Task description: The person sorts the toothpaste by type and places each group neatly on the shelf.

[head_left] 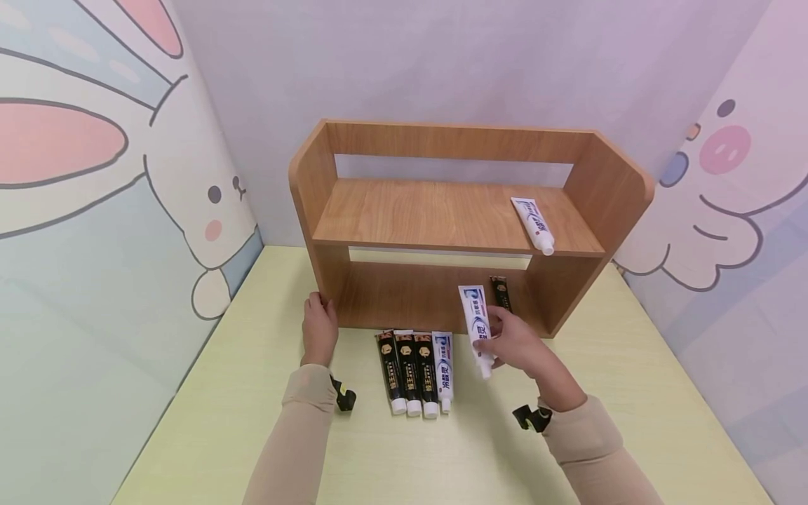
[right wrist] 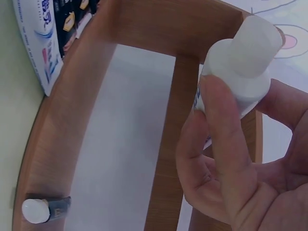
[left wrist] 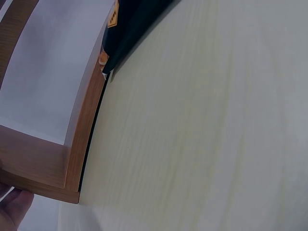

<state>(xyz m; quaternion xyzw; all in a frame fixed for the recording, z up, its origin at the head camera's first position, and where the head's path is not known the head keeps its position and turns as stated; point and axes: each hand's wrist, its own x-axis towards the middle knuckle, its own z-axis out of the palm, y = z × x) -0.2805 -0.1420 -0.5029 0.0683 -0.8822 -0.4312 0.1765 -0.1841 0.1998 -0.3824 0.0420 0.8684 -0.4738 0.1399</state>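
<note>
My right hand [head_left: 514, 341] pinches a white and blue toothpaste tube [head_left: 476, 322] between thumb and fingers, in front of the wooden shelf's lower level. In the right wrist view its white cap [right wrist: 257, 45] points up past the fingertips. At the left side panel [head_left: 309, 203] of the shelf, my left hand [head_left: 320, 330] grips the lower front edge; some of its fingers are hidden. Between the hands, black toothpaste tubes [head_left: 409, 372] lie side by side on the table, with a white toothpaste tube [head_left: 444, 368] at their right.
Another white tube [head_left: 534, 223] lies on the upper board [head_left: 429, 210], its cap over the front edge. A black tube [head_left: 501, 291] lies at the right of the lower board [head_left: 404, 291]. The pale yellow table [head_left: 404, 463] meets cartoon-printed walls [head_left: 202, 210].
</note>
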